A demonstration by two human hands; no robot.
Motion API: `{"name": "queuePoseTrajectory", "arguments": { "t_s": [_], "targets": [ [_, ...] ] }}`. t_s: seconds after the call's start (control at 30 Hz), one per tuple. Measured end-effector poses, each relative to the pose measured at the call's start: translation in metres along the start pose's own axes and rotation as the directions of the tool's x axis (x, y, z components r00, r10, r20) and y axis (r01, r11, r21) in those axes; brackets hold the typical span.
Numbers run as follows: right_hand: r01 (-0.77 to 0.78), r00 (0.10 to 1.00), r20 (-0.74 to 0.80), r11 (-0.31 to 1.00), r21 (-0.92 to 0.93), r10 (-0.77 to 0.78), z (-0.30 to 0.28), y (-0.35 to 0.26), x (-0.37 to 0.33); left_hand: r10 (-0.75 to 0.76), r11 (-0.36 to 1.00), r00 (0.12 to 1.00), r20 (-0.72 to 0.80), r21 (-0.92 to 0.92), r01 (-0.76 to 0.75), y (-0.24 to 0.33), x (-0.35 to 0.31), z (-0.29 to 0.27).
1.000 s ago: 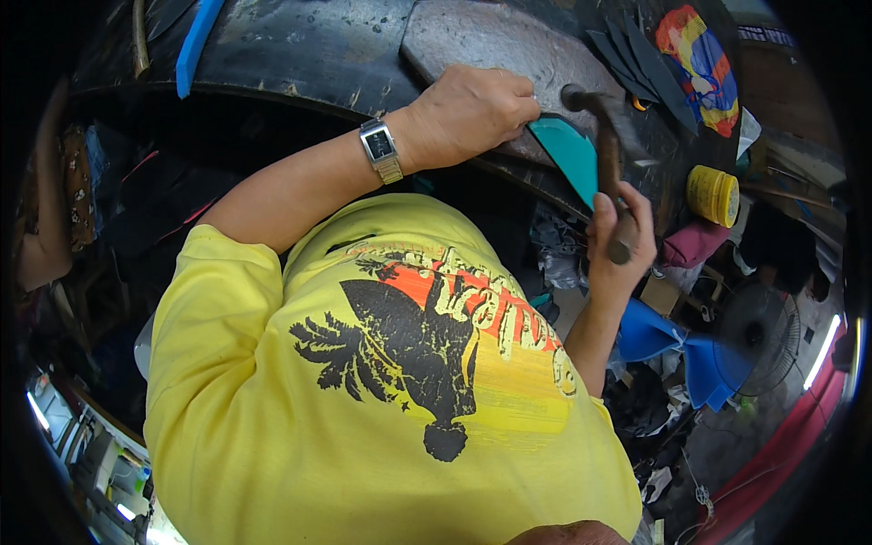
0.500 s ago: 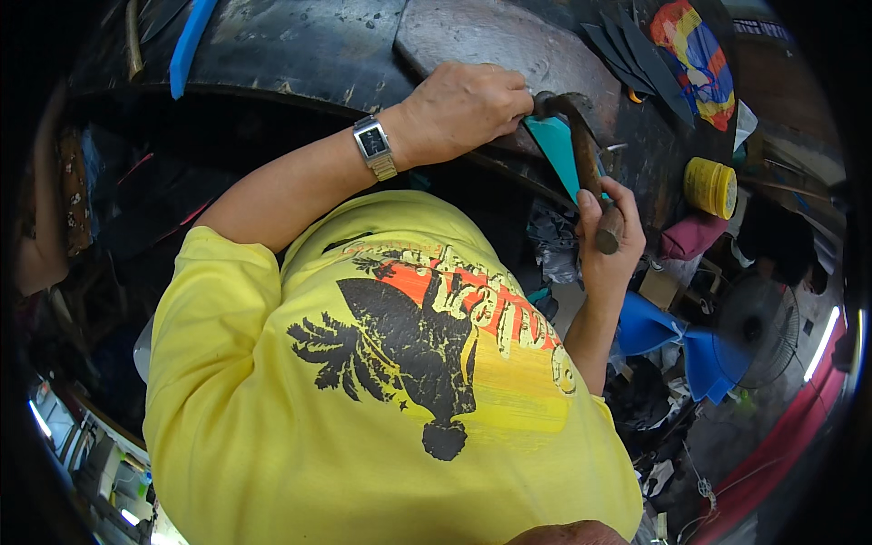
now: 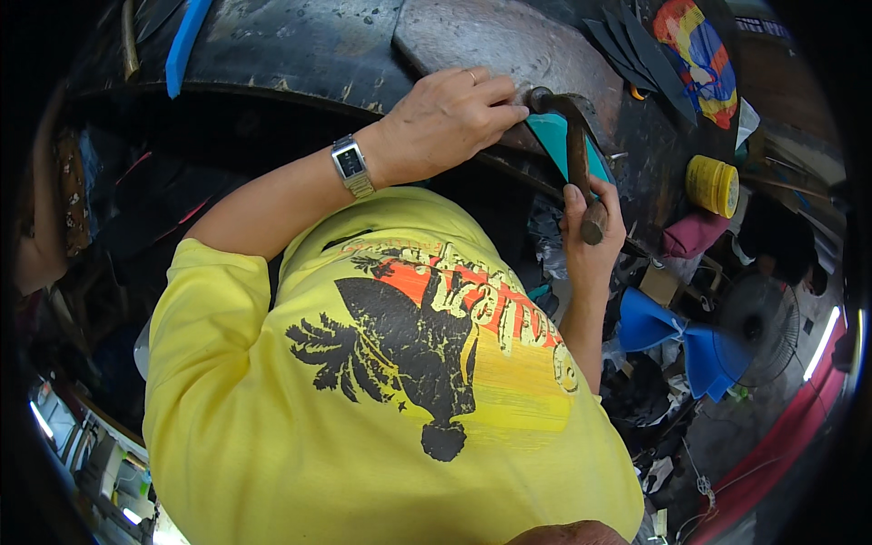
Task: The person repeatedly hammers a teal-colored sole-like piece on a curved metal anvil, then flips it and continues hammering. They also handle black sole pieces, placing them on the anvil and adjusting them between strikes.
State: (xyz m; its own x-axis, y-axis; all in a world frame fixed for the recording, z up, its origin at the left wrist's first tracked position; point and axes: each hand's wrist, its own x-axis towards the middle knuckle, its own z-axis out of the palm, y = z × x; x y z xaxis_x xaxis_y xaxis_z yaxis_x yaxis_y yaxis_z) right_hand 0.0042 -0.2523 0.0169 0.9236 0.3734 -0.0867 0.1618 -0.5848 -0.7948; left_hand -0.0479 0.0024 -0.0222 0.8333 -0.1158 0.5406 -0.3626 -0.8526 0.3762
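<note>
My right hand (image 3: 595, 227) is wrapped round the wooden handle of a hammer (image 3: 579, 162). The hammer's dark metal head sits over a teal sheet piece (image 3: 549, 134), close to my left fingertips; whether it touches the piece I cannot tell. My left hand (image 3: 451, 118), a silver watch (image 3: 351, 165) on its wrist, has its fingers pinched together at the teal piece's left end. That grip is partly hidden by the fingers. The teal piece lies at the near edge of a worn brown board (image 3: 490, 41) and sticks out past it.
The board rests on a dark worktable (image 3: 300, 54). Black cut pieces (image 3: 636, 59) and a multicoloured sheet (image 3: 699, 64) lie at its far right. A yellow tub (image 3: 711, 186) stands at the right edge. Left are a blue strip (image 3: 187, 50) and a stick (image 3: 130, 41). A fan (image 3: 754, 327) stands lower right.
My right hand and the hammer have shifted a little left, and the handle stands straighter. My left hand has drawn slightly left, and more of the teal piece shows beside the handle.
</note>
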Motion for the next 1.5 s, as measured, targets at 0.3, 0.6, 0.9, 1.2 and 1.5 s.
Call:
{"name": "queuePoseTrajectory", "arguments": {
  "t_s": [0.3, 0.6, 0.9, 1.2, 1.5],
  "targets": [
    [0.005, 1.0, -0.018, 0.999, 0.043, -0.004, 0.007, 0.002, 0.0, 0.009, 0.999, 0.998, -0.068, 0.04, -0.006, 0.004, -0.009, 0.004],
    [0.107, 0.985, -0.139, 0.993, 0.038, -0.101, -0.004, -0.005, -0.01, -0.036, 0.999, 0.998, -0.058, -0.021, 0.035, 0.004, -0.011, 0.006],
    [0.094, 0.996, -0.002, 0.994, -0.046, -0.094, 0.003, 0.007, 0.002, 0.037, 0.999, 0.999, -0.009, -0.016, -0.037, 0.01, -0.005, 0.011],
    [0.119, 0.984, -0.145, 0.989, 0.087, -0.106, -0.012, -0.017, -0.007, 0.052, 0.998, 0.996, 0.075, 0.039, -0.055, 0.013, 0.001, 0.017],
    [-0.013, 1.0, 0.025, 0.999, 0.031, 0.013, -0.01, -0.009, 0.0, -0.005, 1.0, 0.991, 0.132, -0.002, 0.005, 0.019, 0.007, 0.014]
  ]
}}
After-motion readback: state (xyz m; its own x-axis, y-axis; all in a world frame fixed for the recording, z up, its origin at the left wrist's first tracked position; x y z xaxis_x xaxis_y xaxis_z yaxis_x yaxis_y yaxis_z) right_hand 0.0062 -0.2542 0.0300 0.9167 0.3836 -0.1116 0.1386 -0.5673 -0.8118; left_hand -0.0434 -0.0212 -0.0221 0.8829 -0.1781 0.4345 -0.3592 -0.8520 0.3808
